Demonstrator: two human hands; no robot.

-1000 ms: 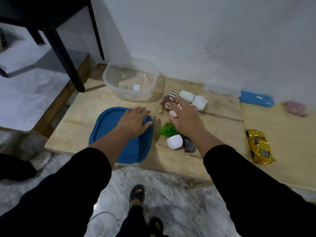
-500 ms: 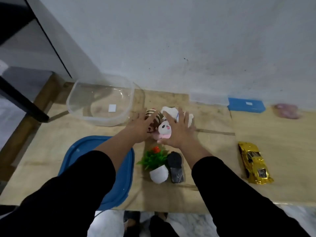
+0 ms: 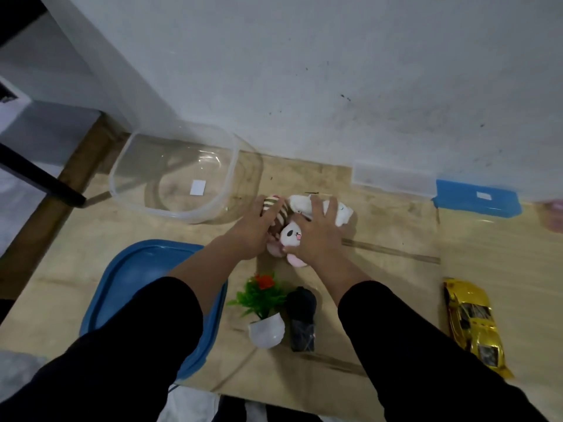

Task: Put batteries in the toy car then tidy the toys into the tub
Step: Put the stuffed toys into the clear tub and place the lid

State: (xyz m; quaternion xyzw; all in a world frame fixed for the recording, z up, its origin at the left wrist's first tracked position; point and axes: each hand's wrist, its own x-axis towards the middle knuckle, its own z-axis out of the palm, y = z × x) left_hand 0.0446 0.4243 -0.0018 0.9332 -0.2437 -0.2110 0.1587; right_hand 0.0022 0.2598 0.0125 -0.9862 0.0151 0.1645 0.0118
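Note:
Three small plush toys lie bunched in the middle of the wooden board: a brown-and-cream striped one, a white one and a pink-and-white panda. My left hand presses against the striped plush from the left. My right hand lies over the white plush and the panda with fingers spread around them. The clear tub stands empty just left of the plush toys, by the wall. Its blue lid lies flat in front of it, partly under my left arm. The gold toy car rests on the right.
A small fake plant in a white pot and a black object sit between my forearms. A blue-lidded box and a pink thing are at the back right. A black furniture leg stands left. The wall runs close behind.
My left hand left the blue lid and joined the right hand on the plush toys. The view has moved closer and both hands now close in around the pile.

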